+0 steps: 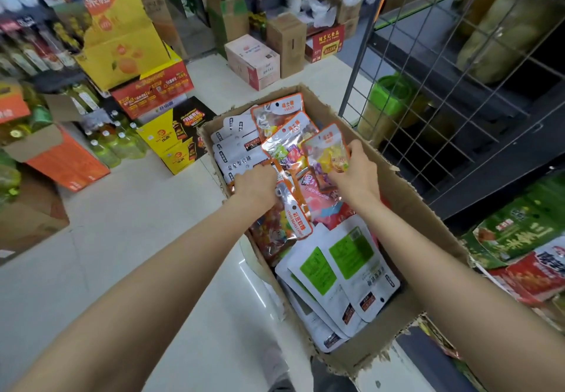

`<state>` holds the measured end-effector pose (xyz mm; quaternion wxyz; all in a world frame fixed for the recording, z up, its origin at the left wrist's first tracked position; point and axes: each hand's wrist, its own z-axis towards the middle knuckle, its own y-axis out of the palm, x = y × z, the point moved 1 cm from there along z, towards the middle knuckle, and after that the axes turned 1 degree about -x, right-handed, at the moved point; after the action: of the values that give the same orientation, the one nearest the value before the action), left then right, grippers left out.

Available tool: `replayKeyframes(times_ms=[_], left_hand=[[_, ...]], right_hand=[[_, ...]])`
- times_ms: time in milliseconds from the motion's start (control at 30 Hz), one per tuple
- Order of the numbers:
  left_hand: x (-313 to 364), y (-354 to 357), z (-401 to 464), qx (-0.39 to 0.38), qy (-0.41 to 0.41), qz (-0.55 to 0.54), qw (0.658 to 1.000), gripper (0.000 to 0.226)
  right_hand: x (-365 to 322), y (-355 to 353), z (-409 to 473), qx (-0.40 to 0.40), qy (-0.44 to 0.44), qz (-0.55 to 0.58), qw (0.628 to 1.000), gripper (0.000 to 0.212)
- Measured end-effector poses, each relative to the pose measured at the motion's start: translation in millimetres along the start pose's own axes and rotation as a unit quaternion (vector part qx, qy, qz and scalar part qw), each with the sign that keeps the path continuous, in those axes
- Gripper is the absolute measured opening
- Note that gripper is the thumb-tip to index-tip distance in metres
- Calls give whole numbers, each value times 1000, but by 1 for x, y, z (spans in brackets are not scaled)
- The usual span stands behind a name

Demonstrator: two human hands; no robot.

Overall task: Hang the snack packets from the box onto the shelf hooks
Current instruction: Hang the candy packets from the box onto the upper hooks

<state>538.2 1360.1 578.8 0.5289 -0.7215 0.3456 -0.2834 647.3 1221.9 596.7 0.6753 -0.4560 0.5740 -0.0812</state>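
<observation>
**Two hands deep in the snack box, wire rack waiting at 2 o'clock**

Two bare forearms reach in from the bottom corners of the frame toward an open cardboard box (pixel 406 208) on the shop floor. The right hand (pixel 356 171) pinches the lower edge of a clear, orange-trimmed candy packet (pixel 325 150), thumb and fingers curled round it; the packet's long axis runs from the hand up toward 11 o'clock. The left hand (pixel 255 185) is curled down among the packets at the box's left side, its fingers closed on another orange-edged packet (pixel 290 205) that lies lengthwise toward 5 o'clock.

The wire rack (pixel 443 64) stands to the right of the box, at about 2 o'clock from the right hand, which is plainly the nearer of the two; no hooks can be made out on it. The lift, by this reading, goes up and right.

Count: one box; two hands, each with one packet; at least four orange-trimmed candy packets showing; a fan of some five white packets (pixel 235 147) at 10 o'clock in the box; at least four white pouches with green labels (pixel 336 272) at 6 o'clock. More lie buried beneath, uncountable.
</observation>
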Motion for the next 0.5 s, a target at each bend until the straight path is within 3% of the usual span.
replayKeyframes(times_ms=[200, 300, 367, 500], left_hand=[[3, -5, 2, -35, 4, -46, 998, 5], [0, -11, 1, -49, 13, -83, 995, 17], [2, -19, -1, -44, 49, -101, 993, 8], [23, -56, -13, 54, 186, -157, 968, 7]], right_hand=[[9, -13, -17, -3, 0, -14, 1000, 36], [11, -25, -27, -11, -29, 24, 999, 76], [8, -36, -38, -27, -82, 40, 995, 93], [2, -63, -51, 15, -116, -19, 993, 54]])
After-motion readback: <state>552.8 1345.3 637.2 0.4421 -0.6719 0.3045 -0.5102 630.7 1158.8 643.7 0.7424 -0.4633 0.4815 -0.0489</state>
